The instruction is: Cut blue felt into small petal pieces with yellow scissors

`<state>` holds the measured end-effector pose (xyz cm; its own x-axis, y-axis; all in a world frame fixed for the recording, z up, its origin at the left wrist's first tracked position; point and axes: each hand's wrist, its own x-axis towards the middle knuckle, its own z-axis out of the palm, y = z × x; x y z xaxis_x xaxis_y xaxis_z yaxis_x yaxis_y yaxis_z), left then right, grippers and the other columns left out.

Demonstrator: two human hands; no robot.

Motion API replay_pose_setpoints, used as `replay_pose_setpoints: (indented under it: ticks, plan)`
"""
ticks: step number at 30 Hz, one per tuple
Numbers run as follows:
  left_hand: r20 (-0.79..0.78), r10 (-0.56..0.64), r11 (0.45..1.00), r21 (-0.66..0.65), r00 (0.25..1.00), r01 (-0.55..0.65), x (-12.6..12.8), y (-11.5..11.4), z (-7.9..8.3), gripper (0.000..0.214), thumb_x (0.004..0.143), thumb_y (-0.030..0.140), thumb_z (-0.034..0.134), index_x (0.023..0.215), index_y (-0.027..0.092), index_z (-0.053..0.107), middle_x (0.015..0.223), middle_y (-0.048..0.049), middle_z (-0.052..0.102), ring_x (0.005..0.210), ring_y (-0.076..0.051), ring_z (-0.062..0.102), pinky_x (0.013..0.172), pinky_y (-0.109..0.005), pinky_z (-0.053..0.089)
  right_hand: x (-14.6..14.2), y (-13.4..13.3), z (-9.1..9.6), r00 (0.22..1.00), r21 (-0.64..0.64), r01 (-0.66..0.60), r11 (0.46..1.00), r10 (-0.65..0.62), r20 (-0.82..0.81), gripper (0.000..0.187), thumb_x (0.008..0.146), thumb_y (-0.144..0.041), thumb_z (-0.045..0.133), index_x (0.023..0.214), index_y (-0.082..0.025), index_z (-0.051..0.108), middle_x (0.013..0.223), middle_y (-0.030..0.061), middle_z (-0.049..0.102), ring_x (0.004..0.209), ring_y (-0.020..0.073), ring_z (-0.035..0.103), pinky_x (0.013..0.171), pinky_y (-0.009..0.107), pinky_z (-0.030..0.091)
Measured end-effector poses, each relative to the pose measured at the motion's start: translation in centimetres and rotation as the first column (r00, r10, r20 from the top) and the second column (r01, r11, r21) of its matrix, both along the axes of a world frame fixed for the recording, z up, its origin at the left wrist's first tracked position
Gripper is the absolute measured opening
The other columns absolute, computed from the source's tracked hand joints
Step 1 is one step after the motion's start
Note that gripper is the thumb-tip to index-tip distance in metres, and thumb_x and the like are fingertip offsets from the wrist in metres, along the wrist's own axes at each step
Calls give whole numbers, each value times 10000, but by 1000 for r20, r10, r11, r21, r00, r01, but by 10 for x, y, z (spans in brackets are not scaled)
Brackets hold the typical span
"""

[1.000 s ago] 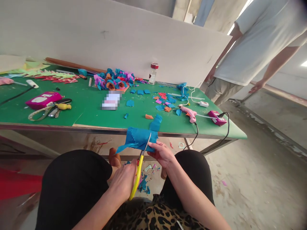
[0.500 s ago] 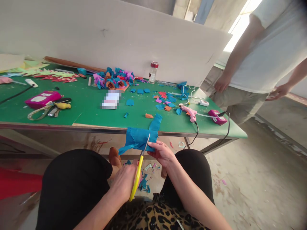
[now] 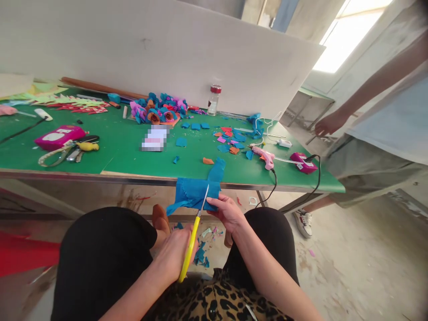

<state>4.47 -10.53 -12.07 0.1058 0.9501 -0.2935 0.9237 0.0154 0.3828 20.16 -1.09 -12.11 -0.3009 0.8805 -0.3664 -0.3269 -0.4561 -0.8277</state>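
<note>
My left hand is wrapped round yellow-handled scissors, their blades pointing up and away from me. The blades lie across a piece of blue crepe paper in front of the table edge. My right hand pinches the paper's right side between thumb and fingers, close to the blades. A narrow blue strip extends from the paper over the table edge. From this angle I cannot tell whether the blades are closed or how far they cut in.
On the green table are paper flowers, coloured scraps, a pink glue gun, a red-lidded jar, keys and a magenta box. A person stands at the right. Scraps litter the floor.
The person at the right has moved further right, an arm now held out over the table's far end. My hands, the scissors and the blue paper have barely shifted.
</note>
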Motion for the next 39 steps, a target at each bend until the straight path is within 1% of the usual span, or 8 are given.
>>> replay_pose_setpoints:
  ticks: [3, 10, 13, 18, 23, 29, 33, 39]
  plan:
    - [-6, -22, 1000, -21, 1000, 22, -10, 1, 11, 154, 911, 296, 450, 953, 201, 564, 746, -47, 676, 634, -201, 669, 527, -279, 307, 2, 1, 6, 1000, 39, -3, 999, 2, 26, 348, 512, -366, 901, 753, -183, 730, 767, 11, 729, 662, 120, 621, 673, 259, 474]
    - [-115, -168, 984, -86, 979, 158, -34, 9, 66, 182, 896, 252, 425, 1032, 183, 524, 910, -113, 719, 788, -281, 707, 598, -320, 378, -1, 4, 24, 1000, 32, -15, 999, 15, -21, 340, 506, -361, 912, 717, -170, 726, 712, 8, 707, 608, 105, 598, 660, 257, 468]
    - [-132, -196, 977, -105, 972, 183, -37, 13, 76, 210, 903, 243, 408, 1066, 193, 531, 937, -116, 725, 862, -316, 712, 618, -331, 400, -2, 2, 31, 1000, 36, -14, 999, 15, -27, 328, 512, -358, 914, 702, -167, 728, 703, 7, 708, 596, 99, 586, 643, 245, 450]
    - [-128, -241, 966, -132, 962, 224, -36, 23, 75, 228, 905, 229, 399, 1085, 202, 536, 943, -115, 730, 921, -349, 708, 667, -361, 431, 4, 0, 35, 998, 35, -37, 999, 39, -55, 329, 525, -333, 910, 764, -171, 752, 716, 15, 723, 618, 116, 603, 667, 252, 462]
    - [-88, -260, 957, -154, 962, 245, -29, 32, 71, 241, 908, 193, 368, 1086, 203, 530, 888, -103, 723, 889, -319, 714, 659, -347, 434, 15, 2, 33, 999, 22, -11, 1000, 12, -47, 306, 530, -314, 904, 749, -162, 756, 751, 32, 740, 666, 137, 631, 731, 275, 484]
    - [-110, -273, 947, -208, 956, 246, -23, 37, 72, 271, 951, 223, 322, 1140, 199, 515, 1024, -130, 703, 966, -308, 693, 741, -374, 448, 27, 3, 32, 997, 12, 42, 999, -41, -68, 294, 554, -299, 890, 784, -179, 751, 755, 15, 738, 682, 142, 643, 746, 279, 489]
    - [-76, -325, 930, -209, 943, 303, -24, 37, 69, 250, 918, 176, 337, 1081, 197, 527, 970, -106, 700, 861, -271, 694, 674, -340, 427, 31, 4, 31, 992, -22, 92, 996, -93, -84, 308, 555, -276, 885, 811, -186, 740, 783, 10, 744, 684, 139, 647, 743, 278, 495]
    - [-34, -332, 934, -154, 943, 323, -23, 36, 65, 192, 922, 237, 386, 1046, 206, 530, 931, -86, 695, 805, -234, 677, 605, -305, 380, 27, 0, 30, 994, -38, 44, 998, -48, -97, 309, 548, -286, 893, 788, -179, 730, 737, -4, 728, 606, 108, 611, 672, 249, 489]
